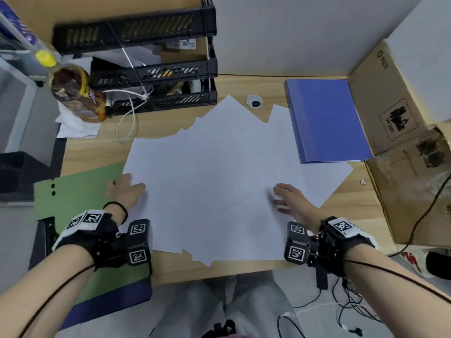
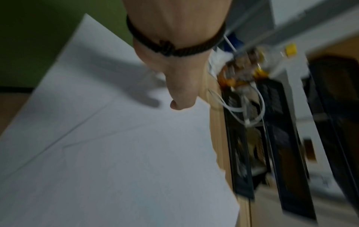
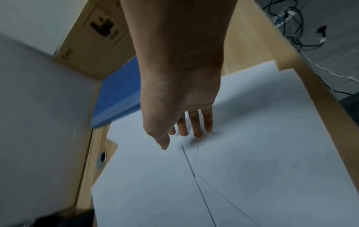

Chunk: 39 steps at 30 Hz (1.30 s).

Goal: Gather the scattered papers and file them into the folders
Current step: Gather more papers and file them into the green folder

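Note:
Several white papers (image 1: 219, 167) lie fanned and overlapping across the middle of the wooden desk. A green folder (image 1: 78, 191) lies at the left front, and a blue folder (image 1: 324, 120) lies shut at the back right. My left hand (image 1: 124, 189) sits at the left edge of the papers, thumb (image 2: 180, 104) over the top sheet (image 2: 116, 153); its other fingers are hidden. My right hand (image 1: 285, 198) lies spread on the right part of the pile, straight fingertips (image 3: 196, 132) touching the paper (image 3: 233, 169). The blue folder (image 3: 118, 98) is just beyond it.
Stacked black trays (image 1: 156, 69) and a brown bottle (image 1: 75, 93) with a white cable (image 1: 129, 111) fill the back left. Cardboard boxes (image 1: 380, 93) stand along the right side. A cable hole (image 1: 255, 101) is behind the papers. A dark blue folder (image 1: 109, 303) shows under the green one.

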{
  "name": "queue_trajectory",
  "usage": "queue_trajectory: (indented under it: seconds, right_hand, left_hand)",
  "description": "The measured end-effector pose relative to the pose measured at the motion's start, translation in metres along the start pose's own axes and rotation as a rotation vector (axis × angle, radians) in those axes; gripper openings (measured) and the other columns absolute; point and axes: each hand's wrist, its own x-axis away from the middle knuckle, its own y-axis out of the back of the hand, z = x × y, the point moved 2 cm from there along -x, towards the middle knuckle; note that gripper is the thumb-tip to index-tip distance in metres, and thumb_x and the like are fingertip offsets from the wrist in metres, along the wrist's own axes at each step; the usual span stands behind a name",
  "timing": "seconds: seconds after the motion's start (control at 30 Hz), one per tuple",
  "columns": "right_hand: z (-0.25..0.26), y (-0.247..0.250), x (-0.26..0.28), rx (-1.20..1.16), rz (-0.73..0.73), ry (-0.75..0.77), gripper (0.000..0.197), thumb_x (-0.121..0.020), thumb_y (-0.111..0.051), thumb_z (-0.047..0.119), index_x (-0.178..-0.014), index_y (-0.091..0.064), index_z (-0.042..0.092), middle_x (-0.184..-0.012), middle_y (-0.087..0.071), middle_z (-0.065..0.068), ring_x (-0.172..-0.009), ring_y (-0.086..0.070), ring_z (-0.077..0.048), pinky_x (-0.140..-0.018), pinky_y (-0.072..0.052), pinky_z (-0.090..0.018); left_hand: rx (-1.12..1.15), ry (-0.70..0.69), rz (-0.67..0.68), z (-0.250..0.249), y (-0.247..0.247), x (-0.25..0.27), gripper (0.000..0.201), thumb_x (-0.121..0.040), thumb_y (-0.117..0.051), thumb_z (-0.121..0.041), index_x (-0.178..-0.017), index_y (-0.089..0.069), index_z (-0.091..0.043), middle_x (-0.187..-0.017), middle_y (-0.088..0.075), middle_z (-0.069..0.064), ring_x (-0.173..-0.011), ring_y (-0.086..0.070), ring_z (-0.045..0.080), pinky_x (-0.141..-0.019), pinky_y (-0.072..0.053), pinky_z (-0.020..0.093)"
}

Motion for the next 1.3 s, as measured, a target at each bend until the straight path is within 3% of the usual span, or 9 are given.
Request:
queue_trajectory:
  seconds: [0.2,0.37,0.53,0.63,0.7,0.87,0.97,1.13,1.3]
  right_hand:
    - [0.023,-0.052,-0.01,0.039,0.11,-0.037,0.024,-0.094,-0.06,0.024,-0.115,-0.05,0.015,-0.098,-0.058,-0.007,-0.083,-0.06,-0.025,-0.082,-0.052,-0.041]
    - [0.041,-0.086,-0.016,0.027,0.147,-0.074,0.014,-0.09,-0.062,0.01,-0.096,-0.05,0.01,-0.076,-0.045,-0.009,-0.062,-0.046,-0.024,-0.057,-0.051,-0.032]
    - [0.054,-0.1,-0.029,0.119,-0.098,-0.043,0.053,-0.087,-0.065,0.019,-0.13,-0.038,0.007,-0.071,-0.042,-0.005,-0.055,-0.044,-0.018,-0.049,-0.037,-0.027]
    - [0.059,-0.104,-0.032,0.26,-0.07,-0.035,0.024,-0.087,-0.062,0.022,-0.072,-0.047,0.013,-0.052,-0.036,-0.004,-0.04,-0.033,-0.016,-0.036,-0.03,-0.02]
    - [0.062,-0.107,-0.031,0.289,0.002,0.0,0.025,-0.093,-0.058,0.017,-0.072,-0.047,0.009,-0.048,-0.041,-0.007,-0.036,-0.042,-0.019,-0.031,-0.031,-0.014]
    - [0.063,-0.106,-0.025,0.229,0.04,0.061,0.023,-0.095,-0.054,0.005,-0.117,-0.057,-0.003,-0.08,-0.063,-0.01,-0.068,-0.06,-0.026,-0.067,-0.053,-0.037]
    - [0.076,-0.087,-0.016,0.309,0.077,0.149,0.016,-0.096,-0.053,0.005,-0.109,-0.061,0.006,-0.089,-0.068,-0.009,-0.071,-0.064,-0.02,-0.064,-0.054,-0.031]
    - [0.103,-0.06,0.005,0.35,0.233,0.308,0.02,-0.097,-0.057,0.013,-0.11,-0.067,0.001,-0.103,-0.073,-0.017,-0.084,-0.07,-0.025,-0.075,-0.056,-0.033]
    - [0.12,-0.036,0.021,0.234,0.147,0.394,0.024,-0.093,-0.065,0.027,-0.104,-0.067,0.006,-0.098,-0.075,-0.01,-0.085,-0.074,-0.023,-0.07,-0.059,-0.032]
  left_hand:
    - [0.125,0.094,-0.019,0.051,0.019,0.003,0.036,-0.083,-0.063,-0.013,-0.113,-0.048,0.001,-0.109,-0.051,0.016,-0.1,-0.049,0.033,-0.078,-0.041,0.04]
    - [0.288,0.062,0.093,0.052,0.021,0.012,0.046,-0.094,-0.053,-0.009,-0.138,-0.041,0.0,-0.142,-0.045,0.016,-0.121,-0.049,0.032,-0.088,-0.042,0.035]
    - [0.432,0.084,0.196,0.064,0.024,0.018,0.052,-0.095,-0.053,-0.017,-0.145,-0.038,-0.015,-0.134,-0.054,0.016,-0.108,-0.057,0.028,-0.09,-0.048,0.041]
    - [0.464,0.092,0.239,0.068,0.02,0.022,0.044,-0.095,-0.053,-0.018,-0.139,-0.045,-0.02,-0.132,-0.054,0.009,-0.101,-0.056,0.021,-0.093,-0.049,0.038]
    - [0.446,0.073,0.256,0.066,0.017,0.023,0.041,-0.096,-0.052,-0.02,-0.136,-0.047,-0.023,-0.136,-0.048,0.002,-0.111,-0.052,0.019,-0.095,-0.047,0.034]
    - [0.375,-0.012,0.14,0.048,0.019,0.015,0.047,-0.094,-0.057,-0.014,-0.139,-0.044,-0.014,-0.146,-0.041,0.007,-0.131,-0.041,0.023,-0.095,-0.033,0.027]
    - [0.328,-0.134,0.031,0.021,0.022,0.014,0.063,-0.086,-0.068,-0.018,-0.142,-0.039,-0.014,-0.148,-0.038,0.007,-0.135,-0.037,0.024,-0.1,-0.032,0.031]
    - [0.145,-0.41,0.185,-0.045,0.014,0.015,0.087,-0.069,-0.083,-0.039,-0.142,-0.036,-0.03,-0.138,-0.044,-0.001,-0.131,-0.037,0.02,-0.109,-0.034,0.04]
    - [0.039,-0.538,0.443,-0.095,-0.001,0.029,0.034,-0.08,-0.075,-0.036,-0.111,-0.065,-0.025,-0.103,-0.07,-0.01,-0.097,-0.067,0.015,-0.08,-0.055,0.029]
